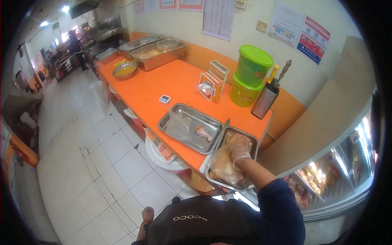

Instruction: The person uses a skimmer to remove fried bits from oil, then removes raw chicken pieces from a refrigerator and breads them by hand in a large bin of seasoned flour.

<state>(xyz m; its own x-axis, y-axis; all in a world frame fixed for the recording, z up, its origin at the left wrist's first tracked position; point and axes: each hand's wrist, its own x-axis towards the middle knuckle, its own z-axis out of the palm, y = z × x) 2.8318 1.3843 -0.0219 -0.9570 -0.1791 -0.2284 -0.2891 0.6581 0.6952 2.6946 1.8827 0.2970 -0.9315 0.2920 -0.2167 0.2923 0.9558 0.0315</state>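
Note:
My right hand (pixel 241 152), in a clear plastic glove, reaches into a metal tray (pixel 254 141) at the table's near right corner. Raw meat (pixel 239 137), apparently chicken, fills that tray. A clear plastic bag (pixel 219 163) lies over part of it. The fingers are buried among meat and plastic, so their grip is hidden. To the left, a wider steel tray (pixel 196 118) holds one raw chicken drumstick (pixel 203 132) and a crumpled plastic bag (pixel 177 124). My left hand (pixel 148 215) hangs low over the floor, bare and curled, with nothing visible in it.
On the orange table (pixel 180 79) stand a timer (pixel 164 99), a wire rack (pixel 212 81), stacked green-lidded tubs (pixel 252 70) and a knife block (pixel 265 101). A bowl of yellow liquid (pixel 125 71) and deep pans (pixel 159 58) sit farther back. A glass-fronted display case (pixel 324 171) curves along the right.

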